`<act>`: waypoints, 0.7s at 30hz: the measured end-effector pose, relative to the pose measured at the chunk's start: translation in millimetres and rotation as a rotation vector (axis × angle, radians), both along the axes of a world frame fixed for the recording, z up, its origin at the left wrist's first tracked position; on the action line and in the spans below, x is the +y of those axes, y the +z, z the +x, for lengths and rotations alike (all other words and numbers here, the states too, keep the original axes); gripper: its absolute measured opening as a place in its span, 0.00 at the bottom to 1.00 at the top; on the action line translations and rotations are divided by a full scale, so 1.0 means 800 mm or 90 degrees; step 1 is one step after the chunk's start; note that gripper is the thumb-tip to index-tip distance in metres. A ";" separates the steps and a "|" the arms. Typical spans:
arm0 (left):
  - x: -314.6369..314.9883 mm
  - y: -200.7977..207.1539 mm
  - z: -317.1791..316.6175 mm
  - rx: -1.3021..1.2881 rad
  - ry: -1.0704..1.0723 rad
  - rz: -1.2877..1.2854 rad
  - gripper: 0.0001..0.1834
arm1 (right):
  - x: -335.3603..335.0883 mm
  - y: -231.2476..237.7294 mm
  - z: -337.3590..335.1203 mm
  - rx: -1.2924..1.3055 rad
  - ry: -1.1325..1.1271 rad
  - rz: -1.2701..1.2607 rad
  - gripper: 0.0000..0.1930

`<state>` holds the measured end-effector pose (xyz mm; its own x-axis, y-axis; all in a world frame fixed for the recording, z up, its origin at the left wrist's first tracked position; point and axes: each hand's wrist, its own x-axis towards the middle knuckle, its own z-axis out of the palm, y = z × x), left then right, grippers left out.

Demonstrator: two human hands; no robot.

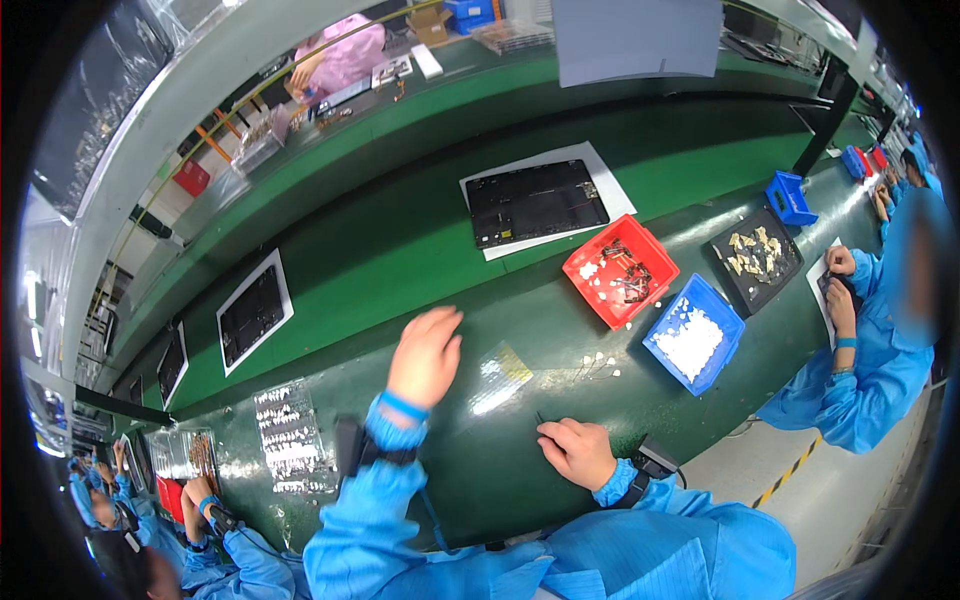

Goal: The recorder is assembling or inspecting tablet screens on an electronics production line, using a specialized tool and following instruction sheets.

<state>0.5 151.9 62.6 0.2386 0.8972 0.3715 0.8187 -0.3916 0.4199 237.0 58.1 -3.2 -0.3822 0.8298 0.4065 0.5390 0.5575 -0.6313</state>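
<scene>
My left hand (425,360) is over the bench with its fingers stretched out and the thumb apart, holding nothing that I can see. My right hand (578,452) rests low near the bench's front edge, its fingers curled closed. A thin dark tip (541,416) shows beside its fingers; the rest of that thing is hidden. Between and beyond the hands lies a clear plastic sheet (503,375) with a yellowish end. Several small white pieces with thin stems (598,366) lie to the right of it.
A red bin (655,250) of small dark parts and a blue bin (725,352) of white pieces stand at right, near a black tray (730,285). A black tablet-like panel (535,203) lies on the green conveyor (400,250). Co-workers sit on both sides.
</scene>
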 end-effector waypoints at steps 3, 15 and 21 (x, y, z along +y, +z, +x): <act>0.081 -0.037 0.021 0.042 0.017 0.007 0.20 | 0.001 0.004 -0.011 0.058 0.012 -0.011 0.08; 0.168 -0.091 0.047 0.086 0.063 0.051 0.06 | -0.003 -0.006 0.001 0.038 0.014 -0.034 0.10; 0.256 -0.069 0.002 0.003 0.181 0.156 0.09 | -0.006 0.006 0.002 0.047 0.033 -0.048 0.09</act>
